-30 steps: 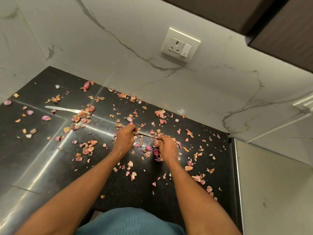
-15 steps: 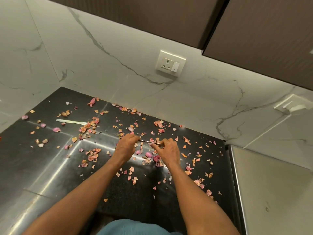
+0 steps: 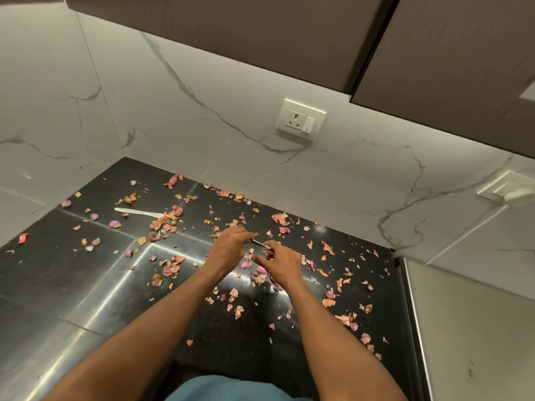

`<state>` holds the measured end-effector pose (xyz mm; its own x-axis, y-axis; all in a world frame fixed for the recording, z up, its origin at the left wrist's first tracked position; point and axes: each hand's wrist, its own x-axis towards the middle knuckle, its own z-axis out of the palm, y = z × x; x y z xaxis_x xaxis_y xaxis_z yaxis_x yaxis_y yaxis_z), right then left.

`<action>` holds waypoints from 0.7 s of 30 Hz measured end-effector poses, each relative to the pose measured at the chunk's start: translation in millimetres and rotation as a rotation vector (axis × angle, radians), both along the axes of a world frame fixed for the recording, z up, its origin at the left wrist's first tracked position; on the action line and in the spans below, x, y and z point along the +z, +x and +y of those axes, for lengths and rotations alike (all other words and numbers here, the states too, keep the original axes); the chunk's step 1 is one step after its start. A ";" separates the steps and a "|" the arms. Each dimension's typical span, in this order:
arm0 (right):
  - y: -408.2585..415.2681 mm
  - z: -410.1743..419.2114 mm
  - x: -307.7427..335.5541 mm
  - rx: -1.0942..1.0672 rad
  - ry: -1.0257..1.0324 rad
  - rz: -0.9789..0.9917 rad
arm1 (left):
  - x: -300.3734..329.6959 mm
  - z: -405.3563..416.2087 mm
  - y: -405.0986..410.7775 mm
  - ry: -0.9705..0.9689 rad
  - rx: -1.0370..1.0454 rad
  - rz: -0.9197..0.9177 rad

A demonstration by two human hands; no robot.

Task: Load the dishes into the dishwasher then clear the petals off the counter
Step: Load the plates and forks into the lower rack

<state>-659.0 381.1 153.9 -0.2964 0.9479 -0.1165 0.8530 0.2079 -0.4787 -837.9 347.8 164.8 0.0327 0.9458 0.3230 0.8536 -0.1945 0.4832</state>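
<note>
Petals [image 3: 170,267] are all over the black counter [image 3: 58,285], so the clearing part looks barely started. No dishes or dishwasher in view.

Both hands meet in the middle of the counter, just in front of the wall socket [image 3: 301,119]. The left hand [image 3: 228,247] has its fingers curled round one end of a thin metal tool [image 3: 257,242], could be tweezers or a small utensil, too small to tell. The tool's long axis runs left to right between the hands, tilted slightly toward the person at its right end. The right hand [image 3: 279,263] has loosely bent fingers pinching at something pink right at the tool's tip, probably a petal.

Nearest loose petals sit directly under and just toward the person from the right hand, so that hand is closer for the next grab. A flat pale utensil [image 3: 136,211] lies well left of the hands, half under a petal clump.
</note>
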 end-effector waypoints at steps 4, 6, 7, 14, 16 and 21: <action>-1.8 4.6 9.4 -0.017 -0.092 0.187 | -3.0 1.8 -4.0 -0.034 0.024 -0.031; -4.2 8.3 11.8 -0.023 -0.082 0.151 | -2.0 1.6 -4.5 -0.036 0.031 -0.036; -4.8 10.8 9.0 -0.022 -0.079 0.119 | -0.6 1.7 -5.4 -0.033 0.032 -0.043; 22.4 17.3 -13.5 -0.174 -0.078 -0.119 | 4.2 8.9 -42.0 -0.020 0.152 -0.134; 31.9 18.0 -12.8 -0.212 -0.084 -0.070 | 5.1 8.1 -55.5 -0.020 0.211 -0.175; 28.5 22.9 -2.7 -0.209 -0.171 0.245 | 4.3 7.3 -59.8 -0.058 0.253 -0.247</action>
<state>-630.5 404.1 151.2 -0.1369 0.9639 -0.2283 0.7243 -0.0598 -0.6869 -897.6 355.1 169.1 -0.2776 0.9309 0.2375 0.7272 0.0420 0.6851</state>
